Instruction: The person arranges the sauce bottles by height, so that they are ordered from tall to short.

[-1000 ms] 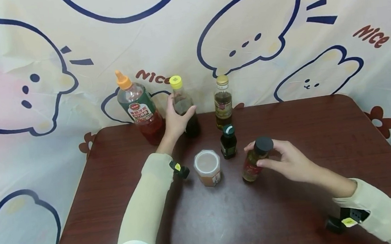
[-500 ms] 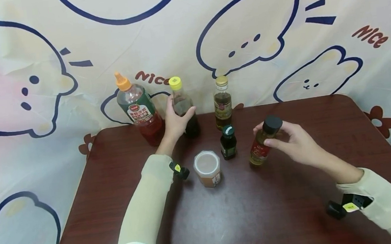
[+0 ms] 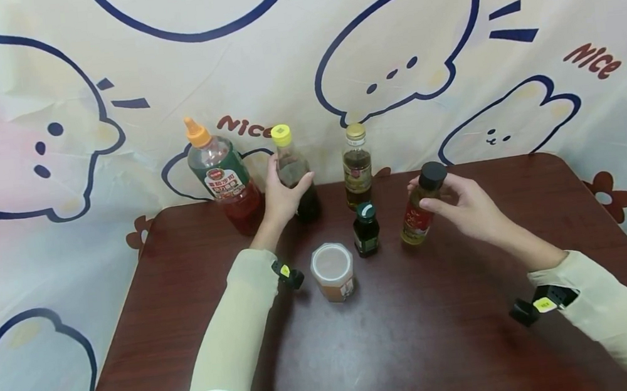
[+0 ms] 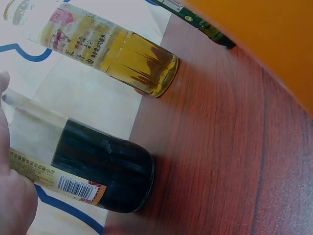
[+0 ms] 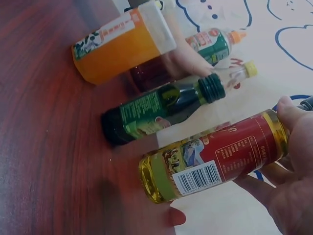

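My left hand (image 3: pixel 283 192) grips a bottle of dark liquid with a yellow cap (image 3: pixel 295 171) at the back of the table. In the left wrist view that dark bottle (image 4: pixel 105 164) shows a barcode label beside the thumb side of the hand. My right hand (image 3: pixel 467 206) holds an oil bottle (image 3: pixel 417 215) with a black cap and red label, slightly tilted, right of the small green-capped bottle (image 3: pixel 366 231). In the right wrist view the oil bottle (image 5: pixel 220 154) shows yellow oil and a barcode; whether its base touches the table cannot be told.
A red sauce squeeze bottle (image 3: pixel 227 178) with an orange nozzle stands at the back left. A gold-capped oil bottle (image 3: pixel 357 169) stands behind the small bottle. A white-lidded jar (image 3: pixel 333 272) of orange contents sits nearer on the brown table (image 3: pixel 396 351). A printed cloth (image 3: pixel 256 69) hangs behind.
My right hand has carried the oil bottle away from me, toward the table's back, and somewhat to the right. The left hand keeps its grip on the yellow-capped bottle in the same place.
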Demonstrator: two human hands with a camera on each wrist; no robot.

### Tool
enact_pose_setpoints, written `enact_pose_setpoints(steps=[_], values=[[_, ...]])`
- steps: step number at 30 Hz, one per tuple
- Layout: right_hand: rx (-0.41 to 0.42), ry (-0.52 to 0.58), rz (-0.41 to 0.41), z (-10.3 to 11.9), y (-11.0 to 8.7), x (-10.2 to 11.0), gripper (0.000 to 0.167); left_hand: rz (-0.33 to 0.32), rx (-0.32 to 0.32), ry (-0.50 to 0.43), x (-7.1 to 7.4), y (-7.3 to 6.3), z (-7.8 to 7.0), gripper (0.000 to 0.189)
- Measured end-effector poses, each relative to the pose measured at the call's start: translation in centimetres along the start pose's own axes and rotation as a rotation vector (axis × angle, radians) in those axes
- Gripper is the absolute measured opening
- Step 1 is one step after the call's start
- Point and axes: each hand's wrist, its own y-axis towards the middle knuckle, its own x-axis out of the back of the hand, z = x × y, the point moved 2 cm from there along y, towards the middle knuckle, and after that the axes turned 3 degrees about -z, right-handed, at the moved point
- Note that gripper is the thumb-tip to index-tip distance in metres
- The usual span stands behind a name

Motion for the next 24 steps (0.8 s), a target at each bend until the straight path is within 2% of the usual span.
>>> enact_pose_setpoints(steps=[8,14,24], values=[[-0.032,-0.023,-0.025,-0.7,1.2,-0.1,0.040,0.001,0.000,-0.001,0.0,0.0,0.0,0.063],[-0.072,-0.040,-0.073,-1.5,2.5,-0.2,0.037,-0.004,-0.011,-0.001,0.0,0.0,0.0,0.063],[-0.136,-0.050,-0.114,-2.7,4.1,-0.6,0.043,0.000,0.009,0.008,-0.1,0.0,0.2,0.063]])
